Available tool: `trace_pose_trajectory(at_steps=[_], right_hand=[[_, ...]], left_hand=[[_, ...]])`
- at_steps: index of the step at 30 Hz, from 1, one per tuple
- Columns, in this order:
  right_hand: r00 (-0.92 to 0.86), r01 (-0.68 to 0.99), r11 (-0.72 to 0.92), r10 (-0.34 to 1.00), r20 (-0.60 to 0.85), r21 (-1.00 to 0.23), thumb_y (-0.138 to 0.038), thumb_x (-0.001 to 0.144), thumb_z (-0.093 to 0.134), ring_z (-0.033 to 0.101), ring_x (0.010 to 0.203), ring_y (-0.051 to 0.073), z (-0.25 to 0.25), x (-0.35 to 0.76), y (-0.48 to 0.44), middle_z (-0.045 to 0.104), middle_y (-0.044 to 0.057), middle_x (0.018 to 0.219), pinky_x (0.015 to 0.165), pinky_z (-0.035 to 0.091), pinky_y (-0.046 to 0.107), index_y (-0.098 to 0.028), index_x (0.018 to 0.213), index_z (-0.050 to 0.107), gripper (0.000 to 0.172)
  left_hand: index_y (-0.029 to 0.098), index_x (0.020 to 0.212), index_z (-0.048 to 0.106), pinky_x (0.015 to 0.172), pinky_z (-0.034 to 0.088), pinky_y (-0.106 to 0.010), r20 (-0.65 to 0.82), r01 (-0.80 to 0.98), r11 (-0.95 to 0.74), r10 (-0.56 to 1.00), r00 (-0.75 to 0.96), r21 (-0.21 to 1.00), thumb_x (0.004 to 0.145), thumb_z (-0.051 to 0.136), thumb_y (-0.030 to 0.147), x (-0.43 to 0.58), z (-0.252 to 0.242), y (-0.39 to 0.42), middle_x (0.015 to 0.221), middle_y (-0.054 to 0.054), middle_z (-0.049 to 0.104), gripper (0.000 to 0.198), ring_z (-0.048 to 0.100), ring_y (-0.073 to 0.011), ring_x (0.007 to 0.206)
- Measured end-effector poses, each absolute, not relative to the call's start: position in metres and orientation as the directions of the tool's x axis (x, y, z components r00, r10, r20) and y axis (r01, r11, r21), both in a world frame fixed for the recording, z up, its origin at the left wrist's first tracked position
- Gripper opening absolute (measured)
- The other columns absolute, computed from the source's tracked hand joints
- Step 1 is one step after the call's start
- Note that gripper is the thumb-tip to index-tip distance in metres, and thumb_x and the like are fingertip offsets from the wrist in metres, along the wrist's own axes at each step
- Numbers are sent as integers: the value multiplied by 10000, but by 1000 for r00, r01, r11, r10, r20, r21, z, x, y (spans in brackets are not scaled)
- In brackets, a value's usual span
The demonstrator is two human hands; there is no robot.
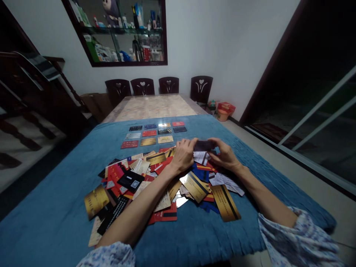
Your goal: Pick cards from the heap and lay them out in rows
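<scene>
Both hands hold one dark card level above the far right part of a loose heap. My left hand has its fingers closed at the card's left end. At the right end, my right hand pinches it between thumb and fingers. Beneath and around them lie heaped plastic cards, among them a gold card with a dark stripe, a black card with a square code and white cards. My left forearm hides part of the heap.
Beyond the heap, several cards lie in rows, including a red card and a dark blue card. A blue cloth covers the near part of the table. Dark chairs stand at the far end.
</scene>
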State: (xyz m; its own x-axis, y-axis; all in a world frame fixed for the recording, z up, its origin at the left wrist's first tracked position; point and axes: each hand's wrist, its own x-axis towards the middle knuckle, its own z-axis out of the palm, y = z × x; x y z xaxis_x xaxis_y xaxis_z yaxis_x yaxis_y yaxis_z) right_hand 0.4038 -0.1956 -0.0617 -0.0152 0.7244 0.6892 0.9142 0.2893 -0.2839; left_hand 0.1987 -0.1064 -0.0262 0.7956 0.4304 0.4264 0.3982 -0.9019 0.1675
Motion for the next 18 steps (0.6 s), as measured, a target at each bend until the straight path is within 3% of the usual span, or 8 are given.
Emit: trace_pose_trajectory(at_steps=[12,18], right_hand=[[-67,919,325,688,723,-224,-263,862,578,578,945,265,-56,400,-197,564,122,1119,823,534,425,-221,1321,498,468],[-126,952,293,647,752,-92,-309,873,594,561,1047,297,-52,400,-199,567,127,1127,874,526,467,-221,1343,515,484]], left_hand=[[128,1357,426,913,388,-408,460,435,-897,420,783,79,808,448,60,197,-26,-104,1201,-151,593,553,496,-284,1100],[141,1315,466,911,408,-410,510,436,-899,398,763,48,809,474,65,195,-24,-103,1253,-159,546,512,482,-287,1127]])
